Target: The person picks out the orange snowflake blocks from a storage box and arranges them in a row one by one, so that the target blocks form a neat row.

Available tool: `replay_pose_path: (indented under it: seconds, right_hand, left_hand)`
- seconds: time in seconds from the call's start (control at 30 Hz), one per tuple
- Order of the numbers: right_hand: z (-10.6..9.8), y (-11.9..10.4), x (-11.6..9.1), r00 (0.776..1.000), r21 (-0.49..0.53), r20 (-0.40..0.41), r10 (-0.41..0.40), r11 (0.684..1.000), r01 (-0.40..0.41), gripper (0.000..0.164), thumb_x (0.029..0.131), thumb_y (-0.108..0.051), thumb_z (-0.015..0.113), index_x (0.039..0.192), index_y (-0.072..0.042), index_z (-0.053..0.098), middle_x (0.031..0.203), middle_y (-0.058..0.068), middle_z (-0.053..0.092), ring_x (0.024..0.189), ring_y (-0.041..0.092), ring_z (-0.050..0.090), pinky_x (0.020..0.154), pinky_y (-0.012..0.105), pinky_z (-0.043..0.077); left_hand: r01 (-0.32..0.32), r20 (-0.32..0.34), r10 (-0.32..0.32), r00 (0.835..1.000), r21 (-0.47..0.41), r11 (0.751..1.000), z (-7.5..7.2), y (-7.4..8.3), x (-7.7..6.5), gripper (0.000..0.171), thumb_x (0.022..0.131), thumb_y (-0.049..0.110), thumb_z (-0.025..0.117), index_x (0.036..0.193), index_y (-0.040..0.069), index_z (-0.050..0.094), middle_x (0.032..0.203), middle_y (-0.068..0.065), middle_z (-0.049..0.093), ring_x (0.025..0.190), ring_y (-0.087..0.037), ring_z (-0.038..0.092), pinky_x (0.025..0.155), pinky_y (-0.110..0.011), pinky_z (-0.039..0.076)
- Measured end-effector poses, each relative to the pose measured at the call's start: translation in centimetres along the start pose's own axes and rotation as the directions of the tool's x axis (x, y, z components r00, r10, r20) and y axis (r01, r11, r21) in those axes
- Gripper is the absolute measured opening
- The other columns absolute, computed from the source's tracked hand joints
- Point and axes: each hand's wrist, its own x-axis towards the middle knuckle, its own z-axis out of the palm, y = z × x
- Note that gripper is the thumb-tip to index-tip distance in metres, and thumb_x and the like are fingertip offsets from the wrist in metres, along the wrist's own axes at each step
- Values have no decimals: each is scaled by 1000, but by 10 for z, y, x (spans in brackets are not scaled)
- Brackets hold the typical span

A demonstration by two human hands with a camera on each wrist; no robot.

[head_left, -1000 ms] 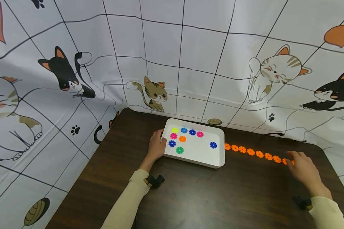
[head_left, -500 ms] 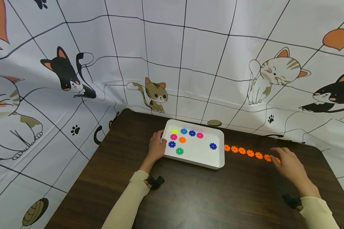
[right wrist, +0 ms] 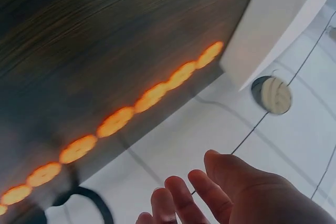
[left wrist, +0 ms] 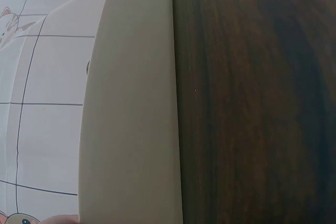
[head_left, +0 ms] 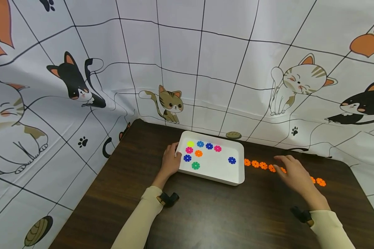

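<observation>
At the left end of the white tray, my left hand grips the side wall, thumb at the rim and fingers outside. In the tray lie several flower-shaped plastic discs, among them a green disc, a yellow disc and an orange disc. From the tray's right side a row of orange flower discs runs across the table. Over this row is my right hand, fingers loosely bent and holding nothing; it hides part of the row. The right wrist view shows that hand apart from the discs.
The dark wood table bears everything. Behind and to the left hangs a white cloth with cat drawings and black lines. The left wrist view shows mostly the tray's pale outer wall and table wood.
My right hand has moved left along the row of orange discs, toward the tray, uncovering discs at the right end. The left hand and tray have stayed in place.
</observation>
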Motion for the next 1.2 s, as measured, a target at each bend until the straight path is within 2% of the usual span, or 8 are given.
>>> replay_pose_path:
  seconds: [0.27, 0.63, 1.03, 1.2]
  right_hand:
    - [5, -29, 13, 999, 15, -11, -44, 999, 44, 42, 99, -23, 65, 135, -2, 60, 128, 26, 61, 109, 45, 60, 82, 61, 52]
    - [18, -56, 28, 998, 45, -16, -55, 997, 56, 42, 97, -23, 67, 135, -5, 62, 127, 21, 63, 112, 42, 60, 85, 61, 53]
    - [23, -83, 41, 996, 54, 11, -88, 995, 87, 41, 98, -23, 67, 133, -4, 63, 123, 18, 65, 106, 35, 60, 87, 55, 54]
    - [27, -96, 48, 994, 53, 28, -109, 993, 108, 40, 97, -23, 67, 133, -6, 63, 121, 17, 65, 101, 31, 58, 84, 50, 54]
  left_hand:
    - [23, 6, -23, 1000, 10, 1000, 2, -3, 1, 48, 101, 13, 45, 148, 5, 46, 143, -23, 50, 129, -38, 47, 115, -55, 35]
    - [16, 1, -16, 1000, 13, 1000, 1, 0, 0, 47, 101, 12, 45, 147, 4, 47, 140, -24, 51, 127, -39, 48, 113, -56, 36]
    - [14, 1, -14, 1000, 5, 1000, 1, -1, 0, 47, 101, 12, 45, 147, 4, 47, 139, -25, 51, 127, -39, 48, 113, -56, 36]
    - [10, -2, -10, 1000, 10, 1000, 1, -1, 0, 47, 100, 12, 45, 147, 4, 47, 139, -24, 52, 125, -39, 49, 112, -56, 37]
